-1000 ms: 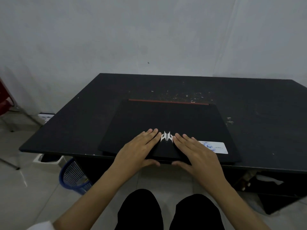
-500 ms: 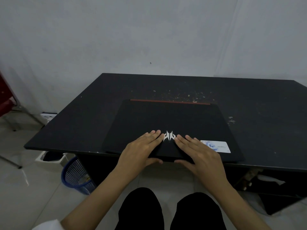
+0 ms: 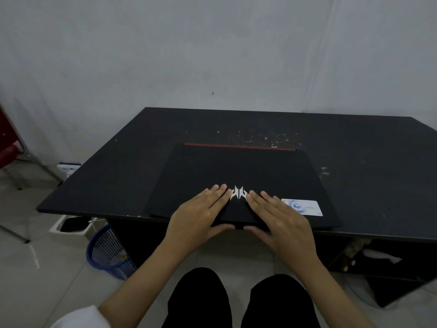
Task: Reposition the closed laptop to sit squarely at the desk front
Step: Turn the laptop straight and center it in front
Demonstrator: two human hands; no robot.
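A closed black laptop (image 3: 236, 169) with a red strip along its far edge lies on the black desk (image 3: 366, 162), its near edge at the desk front and roughly parallel to it. A white logo (image 3: 238, 192) and a pale sticker (image 3: 305, 207) mark the lid. My left hand (image 3: 201, 214) and my right hand (image 3: 279, 218) rest flat on the lid either side of the logo. Both thumbs hook under the laptop's near edge, so each hand grips it.
Pale specks and scuffs dot the desk behind the laptop. A blue mesh basket (image 3: 106, 252) and a white box (image 3: 71, 224) stand on the floor under the desk's left end. A red chair (image 3: 9, 147) is at far left. My knees are below the desk front.
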